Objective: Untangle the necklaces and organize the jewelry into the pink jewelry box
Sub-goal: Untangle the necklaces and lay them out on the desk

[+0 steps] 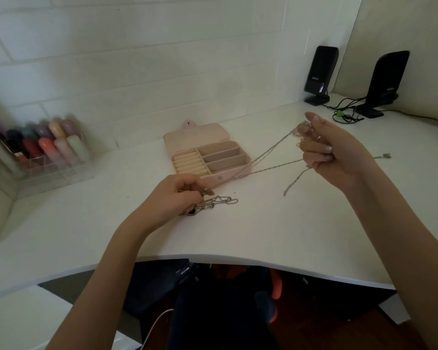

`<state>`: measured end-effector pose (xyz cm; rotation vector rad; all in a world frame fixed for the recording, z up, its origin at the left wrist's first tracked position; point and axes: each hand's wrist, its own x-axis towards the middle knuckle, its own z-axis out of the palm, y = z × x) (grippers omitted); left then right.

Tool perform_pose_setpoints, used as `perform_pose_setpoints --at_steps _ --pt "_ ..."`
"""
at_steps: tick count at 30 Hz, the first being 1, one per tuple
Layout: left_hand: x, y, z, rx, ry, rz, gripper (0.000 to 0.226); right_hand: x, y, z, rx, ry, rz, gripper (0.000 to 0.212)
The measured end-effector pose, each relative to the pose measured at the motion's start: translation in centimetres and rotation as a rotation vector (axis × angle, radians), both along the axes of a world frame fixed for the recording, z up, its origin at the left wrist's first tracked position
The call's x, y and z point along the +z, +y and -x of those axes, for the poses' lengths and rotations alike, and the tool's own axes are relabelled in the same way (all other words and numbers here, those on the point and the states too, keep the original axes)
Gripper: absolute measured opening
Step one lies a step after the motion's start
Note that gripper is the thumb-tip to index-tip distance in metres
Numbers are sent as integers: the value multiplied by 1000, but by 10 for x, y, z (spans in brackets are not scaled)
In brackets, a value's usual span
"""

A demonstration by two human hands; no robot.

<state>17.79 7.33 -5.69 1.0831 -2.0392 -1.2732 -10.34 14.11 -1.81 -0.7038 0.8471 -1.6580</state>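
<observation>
From the head view, I see my right hand (324,147) up in the air, fingers curled around thin silver chains (268,152) and a pale pink charm (302,128). My left hand (177,195) pinches the knotted pile of necklaces (218,202) on the white bench (238,236). The pink jewelry box (208,157) sits open just behind the pile.

If I pull too hard, I think the knot gets tighter or a chain snaps. The tight chains cross over the box and could drag it.

The black speaker (319,72) has a small label, too blurry to read.
</observation>
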Motion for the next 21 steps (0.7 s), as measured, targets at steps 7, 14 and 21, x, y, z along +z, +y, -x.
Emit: perform_pose_setpoints --at_steps 7,14,21 --pt "-11 -3 -7 56 59 139 20 -11 7 4 -56 366 -82 23" --pt "-14 -5 -5 151 165 333 15 -28 17 -3 154 1135 -281 21" --pt "-15 -3 1 391 125 463 16 -33 19 -11 -16 1272 -147 13"
